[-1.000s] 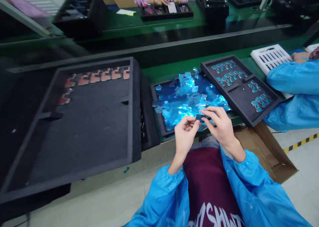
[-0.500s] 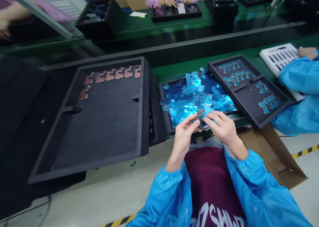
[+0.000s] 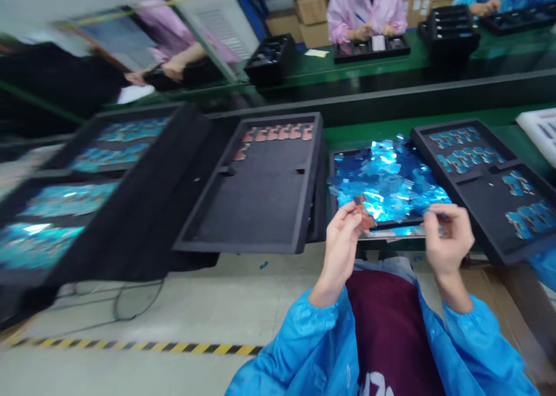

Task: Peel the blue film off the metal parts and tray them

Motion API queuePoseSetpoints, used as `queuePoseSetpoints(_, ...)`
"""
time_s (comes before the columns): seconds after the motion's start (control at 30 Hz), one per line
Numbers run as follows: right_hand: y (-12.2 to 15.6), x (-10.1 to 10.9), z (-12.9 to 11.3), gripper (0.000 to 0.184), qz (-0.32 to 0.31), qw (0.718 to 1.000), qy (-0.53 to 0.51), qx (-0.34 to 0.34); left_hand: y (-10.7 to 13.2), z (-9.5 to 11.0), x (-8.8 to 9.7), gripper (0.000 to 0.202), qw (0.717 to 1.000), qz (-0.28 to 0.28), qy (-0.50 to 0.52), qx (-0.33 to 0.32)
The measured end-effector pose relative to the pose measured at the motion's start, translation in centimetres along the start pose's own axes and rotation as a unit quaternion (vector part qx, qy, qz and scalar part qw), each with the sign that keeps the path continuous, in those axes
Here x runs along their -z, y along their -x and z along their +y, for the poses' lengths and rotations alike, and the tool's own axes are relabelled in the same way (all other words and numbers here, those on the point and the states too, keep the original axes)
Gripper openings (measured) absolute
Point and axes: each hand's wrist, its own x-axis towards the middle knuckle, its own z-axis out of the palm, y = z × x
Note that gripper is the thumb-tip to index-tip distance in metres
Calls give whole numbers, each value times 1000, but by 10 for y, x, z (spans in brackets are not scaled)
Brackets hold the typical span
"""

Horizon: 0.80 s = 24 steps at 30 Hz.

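My left hand (image 3: pixel 342 242) pinches a small reddish circuit board (image 3: pixel 365 215) by its left side, just above the front edge of a black tray (image 3: pixel 332 176). That tray is heaped with loose, shiny pieces of blue film (image 3: pixel 386 179). To the right, apart from the board, my right hand (image 3: pixel 449 237) is closed with thumb and forefinger together. A thin bluish sliver, like the film in the heap, shows at its fingertips; most of it is hidden. Left of my hands, a black foam tray (image 3: pixel 260 211) has several reddish boards (image 3: pixel 278 133) along its far end.
A black tray (image 3: pixel 473 182) of blue-covered boards (image 3: pixel 471 158) lies right of the film heap. More blue-covered boards (image 3: pixel 69 199) fill trays at far left. A white slotted holder (image 3: pixel 541 127) stands at the right edge. Across the green bench, people sit working, one in pink (image 3: pixel 369 14).
My hands have come apart, the right one moving rightward from the board. The board in my left hand now shows a reddish face. My view has swung left, bringing in more trays.
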Motion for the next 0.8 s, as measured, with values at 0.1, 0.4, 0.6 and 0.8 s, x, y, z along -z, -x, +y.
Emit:
queuePoseSetpoints(0.1,-38,-5,36,13,-94,986,68,-123,19,47,15,28,993,-33,-86,-72)
queuePoseSetpoints(0.4,-78,-20,107,29,-190,933,296,-72,-101,196,111,37,890,125,-375,-227)
queuePoseSetpoints(0.6,-61,-17,102,40,-216,946,240,7,-169,196,117,23,832,194,-488,-179)
queuePoseSetpoints(0.8,-53,-24,110,30,-250,961,113,34,-189,187,126,24,621,183,-742,-174)
